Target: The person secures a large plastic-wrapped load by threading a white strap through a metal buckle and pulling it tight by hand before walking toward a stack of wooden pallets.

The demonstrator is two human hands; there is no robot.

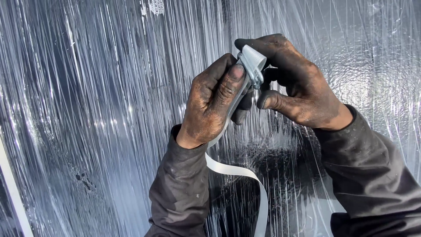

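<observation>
I see my soot-dark left hand (212, 103) closed around a white strap (245, 175), thumb pressing a silvery metal buckle (252, 66) just above centre. My right hand (298, 90), at two o'clock, pinches the buckle's top. The strap loops down toward six o'clock over a load wrapped in clear plastic film (87, 109).

buckle (251, 66) between left hand (210, 103) and right hand (298, 87) | strap (245, 175) below | film wrap (87, 109) behind

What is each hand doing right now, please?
Left hand: closed on the white strap and the metal buckle.
Right hand: fingers pinching the same buckle from the other side.
</observation>
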